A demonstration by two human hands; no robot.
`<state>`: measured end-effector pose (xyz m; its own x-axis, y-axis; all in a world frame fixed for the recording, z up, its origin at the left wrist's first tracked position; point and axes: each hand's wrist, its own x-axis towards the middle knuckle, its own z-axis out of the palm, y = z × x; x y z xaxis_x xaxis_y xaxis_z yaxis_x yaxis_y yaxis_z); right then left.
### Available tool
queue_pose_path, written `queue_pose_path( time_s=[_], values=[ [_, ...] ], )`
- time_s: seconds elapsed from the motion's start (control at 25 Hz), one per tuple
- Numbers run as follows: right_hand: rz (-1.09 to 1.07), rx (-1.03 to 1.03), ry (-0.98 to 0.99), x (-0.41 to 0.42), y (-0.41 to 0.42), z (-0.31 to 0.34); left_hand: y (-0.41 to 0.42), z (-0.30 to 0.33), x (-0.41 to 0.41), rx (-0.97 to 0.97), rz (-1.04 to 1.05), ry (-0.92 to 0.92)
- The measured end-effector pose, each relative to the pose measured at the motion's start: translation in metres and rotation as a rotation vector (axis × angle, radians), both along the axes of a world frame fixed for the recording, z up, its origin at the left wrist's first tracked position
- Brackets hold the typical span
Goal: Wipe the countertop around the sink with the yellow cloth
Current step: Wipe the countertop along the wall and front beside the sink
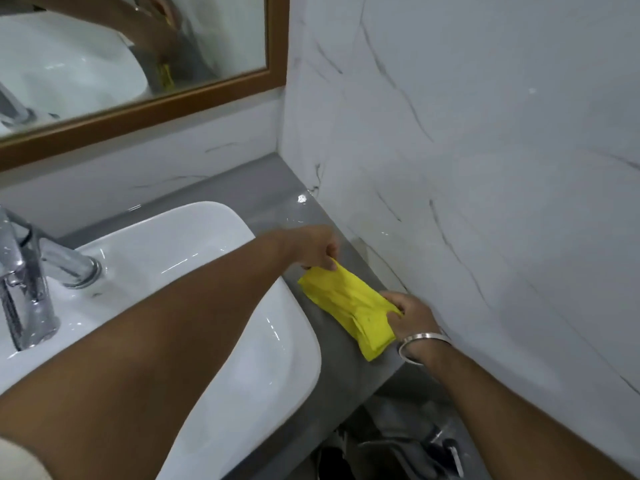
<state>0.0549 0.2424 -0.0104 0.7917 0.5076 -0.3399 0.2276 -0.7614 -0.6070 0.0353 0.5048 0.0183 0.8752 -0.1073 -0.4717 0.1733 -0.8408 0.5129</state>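
Left arm: closest thing to the camera, stretched across the sink [263,341] from lower left, bare forearm pointing up and right
Tap [31,275]: chrome, far left on the sink's back edge, well apart from both hands
Left hand [313,247]: palm down just past the sink's right rim, fingertips pinched shut on the cloth's far corner
Cloth [349,308]: yellow, folded into a longish pad, lying on the counter [277,199] strip between sink and wall [485,168], pulled taut between the two hands
Right hand [410,315]: comes in from lower right, bangle [420,344] on the wrist, fingers clamped on the cloth's near end, knuckles just beside the wall
Room: pretty tight tbh, the strip is narrow, sink rim on one side, marble wall on the other; bare grey counter runs back to the corner under the mirror [138,64], and the front edge drops off just below the cloth
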Motion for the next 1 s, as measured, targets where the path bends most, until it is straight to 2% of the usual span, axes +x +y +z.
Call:
queue_pose_path(
  time_s=[0.12,0.2,0.28,0.32,0.44,0.56,0.64,0.8,0.92,1.0],
  values=[
    [0.062,-0.119,-0.121,0.014,0.009,-0.016,0.010,0.003,-0.006,0.130,0.127,-0.101],
    [0.241,-0.214,-0.322,0.016,0.009,-0.023,0.023,0.008,-0.031,0.194,0.287,-0.294],
    [0.447,-0.222,-0.483,0.017,0.010,-0.035,0.036,0.010,-0.071,0.283,0.372,-0.521],
    [0.526,-0.208,-0.523,0.018,0.013,-0.041,0.041,0.010,-0.090,0.344,0.380,-0.544],
    [0.691,-0.200,-0.557,0.024,0.041,-0.064,0.044,-0.009,-0.117,0.414,0.381,-0.411],
    [0.751,-0.258,-0.590,0.019,0.066,-0.088,0.042,-0.020,-0.115,0.357,0.411,-0.422],
    [0.722,-0.273,-0.614,0.021,0.074,-0.099,0.043,-0.023,-0.115,0.326,0.416,-0.438],
    [0.480,-0.227,-0.569,0.043,0.118,-0.106,0.043,-0.030,-0.114,0.246,0.456,-0.478],
    [0.505,-0.174,-0.500,0.076,0.200,-0.103,0.043,-0.033,-0.112,0.231,0.465,-0.508],
    [0.608,-0.141,-0.462,0.091,0.246,-0.102,0.043,-0.037,-0.112,0.222,0.481,-0.520]
  ],
)
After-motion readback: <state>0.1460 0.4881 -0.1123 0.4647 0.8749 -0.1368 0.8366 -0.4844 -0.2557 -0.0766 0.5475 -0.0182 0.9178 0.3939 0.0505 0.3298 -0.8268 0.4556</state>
